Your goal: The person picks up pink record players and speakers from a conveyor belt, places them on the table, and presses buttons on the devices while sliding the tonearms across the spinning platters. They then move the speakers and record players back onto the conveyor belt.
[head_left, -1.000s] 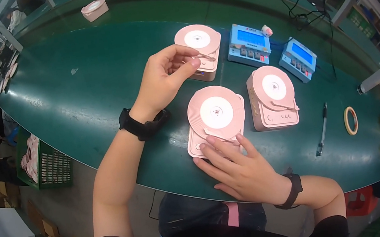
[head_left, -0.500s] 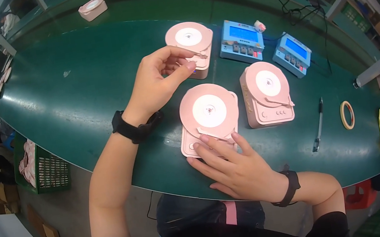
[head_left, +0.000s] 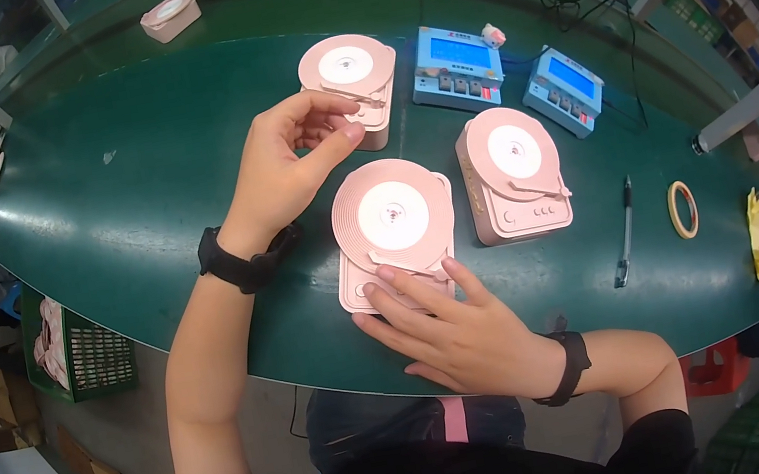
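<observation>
A pink toy-like record player with a white-centred disc lies in front of me on the green table. My right hand rests over its lower front by the tonearm, fingers spread and holding nothing. Behind it stands another pink record player. My left hand is at that one's front left, fingers bent and thumb apart from the index finger, with nothing visible between them. Whether its fingertips touch the casing I cannot tell. A third pink record player stands to the right, touched by neither hand.
Two blue devices with screens, one larger and one smaller, stand at the back right. A pen and a tape roll lie at right. Another pink player sits far back. A green crate stands below the table's left edge.
The whole view has shifted slightly, so everything appears a little further left and higher. Both hands keep nearly the same places at the two record players.
</observation>
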Tool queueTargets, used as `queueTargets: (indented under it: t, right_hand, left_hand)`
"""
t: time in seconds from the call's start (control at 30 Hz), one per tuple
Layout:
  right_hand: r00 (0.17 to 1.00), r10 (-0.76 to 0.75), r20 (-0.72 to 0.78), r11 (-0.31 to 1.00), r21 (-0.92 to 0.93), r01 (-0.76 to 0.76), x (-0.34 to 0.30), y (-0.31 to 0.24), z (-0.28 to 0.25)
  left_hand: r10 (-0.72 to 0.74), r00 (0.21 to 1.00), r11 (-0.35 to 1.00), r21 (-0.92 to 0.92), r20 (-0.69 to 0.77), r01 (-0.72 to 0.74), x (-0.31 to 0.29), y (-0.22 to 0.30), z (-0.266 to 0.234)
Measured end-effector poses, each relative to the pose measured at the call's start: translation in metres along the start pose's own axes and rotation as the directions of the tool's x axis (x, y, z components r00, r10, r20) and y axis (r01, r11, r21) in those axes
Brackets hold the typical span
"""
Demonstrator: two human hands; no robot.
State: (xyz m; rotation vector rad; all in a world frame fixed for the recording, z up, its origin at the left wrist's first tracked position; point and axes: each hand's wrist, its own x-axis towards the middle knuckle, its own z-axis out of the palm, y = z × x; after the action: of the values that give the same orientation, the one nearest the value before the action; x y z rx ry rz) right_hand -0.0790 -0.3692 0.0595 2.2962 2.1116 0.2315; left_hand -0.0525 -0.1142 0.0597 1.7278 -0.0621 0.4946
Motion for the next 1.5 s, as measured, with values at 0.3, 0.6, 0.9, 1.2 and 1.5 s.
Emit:
queueTargets:
  t: [0.3, 0.6, 0.9, 1.2, 1.5]
  right_hand:
    - [1.0, 0.009, 0.025, 1.0, 0.025, -0.009, 0.001, 0.0, -0.002]
    - [0.999, 0.029, 0.035, 0.999, 0.034, -0.03, 0.001, -0.002, -0.003]
    - [0.998, 0.029, 0.047, 0.998, 0.056, -0.032, 0.001, -0.001, -0.004]
    - [0.999, 0.018, -0.038, 0.953, 0.304, -0.006, 0.0, 0.005, 0.002]
    - [0.988, 0.083, -0.127, 0.949, 0.314, -0.039, 0.003, 0.008, -0.008]
  left_hand:
    - [-0.009, 1.0, 0.999, 0.034, 0.02, 0.008, -0.001, 0.005, 0.001]
    - [-0.037, 0.997, 0.993, 0.118, 0.067, 0.029, -0.001, 0.005, -0.002]
    - [0.023, 1.0, 0.996, 0.089, 0.018, -0.025, -0.001, 0.004, 0.002]
    - [0.014, 1.0, 0.994, 0.111, 0.018, -0.016, -0.001, 0.004, -0.001]
    - [0.027, 0.999, 0.997, 0.065, 0.019, -0.028, 0.002, 0.003, 0.002]
